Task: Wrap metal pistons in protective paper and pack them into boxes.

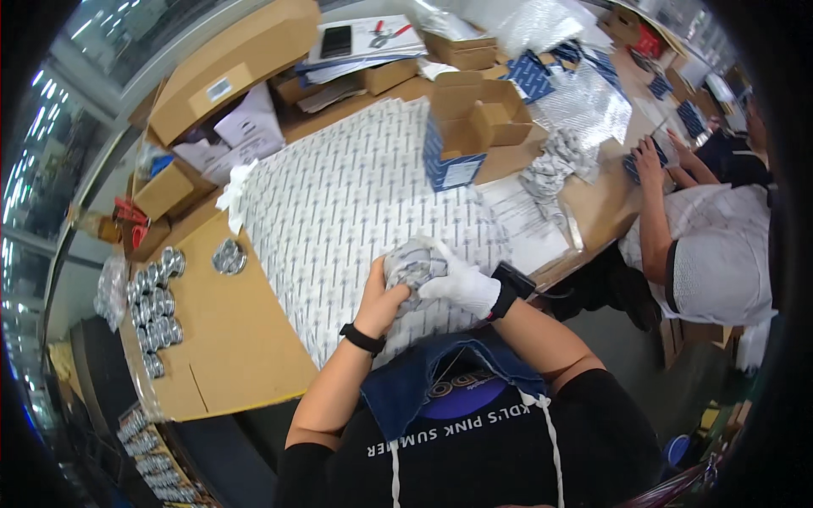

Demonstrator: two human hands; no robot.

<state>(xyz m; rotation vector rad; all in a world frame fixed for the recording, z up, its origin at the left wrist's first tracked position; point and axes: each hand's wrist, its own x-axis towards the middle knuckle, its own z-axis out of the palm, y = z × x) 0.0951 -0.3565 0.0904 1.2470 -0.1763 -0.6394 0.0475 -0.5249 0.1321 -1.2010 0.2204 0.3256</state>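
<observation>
Between my two hands is a rounded bundle wrapped in crumpled printed paper [413,264]. My bare left hand [379,296] grips its left side, with the thumb pressed on the near face. Around the right side curls my right hand [464,286], in a white glove. What lies inside the paper is hidden. The bundle is held over a wide stack of white patterned wrapping paper [339,178]. A single shiny metal part [229,256] rests on cardboard left of the stack, and several similar metal parts [155,305] stand in rows along the table's left edge.
An open blue-and-brown carton [457,157] stands at the stack's far right. Crumpled paper [563,161] and bubble wrap [584,106] lie beyond it. Phone [336,41] and pliers [388,35] sit on papers at the back. At right, a co-worker's hands [650,161] handle a small blue box.
</observation>
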